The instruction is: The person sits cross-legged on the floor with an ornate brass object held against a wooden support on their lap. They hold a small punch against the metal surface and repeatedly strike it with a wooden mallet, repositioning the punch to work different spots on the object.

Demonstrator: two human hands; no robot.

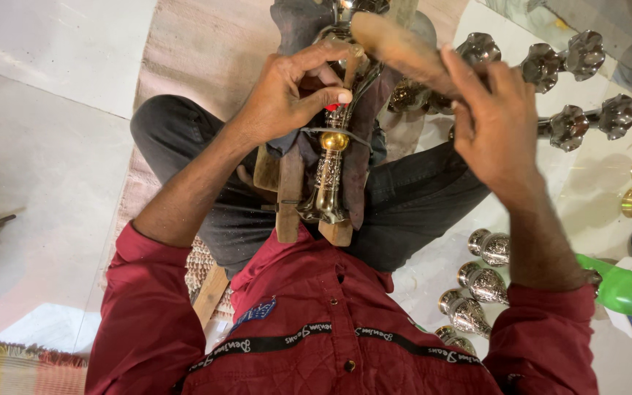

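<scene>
The person sits on the floor with a shiny, carved brass and silver metal piece [328, 172] lying across the lap, held steady between flat wooden blocks [288, 194]. The left hand [287, 95] has its fingers curled tight around the top part of the metal piece, with the thumb pressing near a small red bit. The right hand [491, 121] is closed around a thick brown wooden handle [396, 47] that points toward the metal piece. I cannot tell what kind of tip the handle has, because the hands hide it. To do this well, I think the left hand should press firmly so the piece does not roll, and the right hand should make small, gentle moves so the carved pattern is not spoiled. The fingers of the left hand sit very near the tool, so they should stay to the side. More silver flower-shaped metal parts [572, 124] and small carved silver cups [480, 281] lie on the white floor [45, 146] nearby.
</scene>
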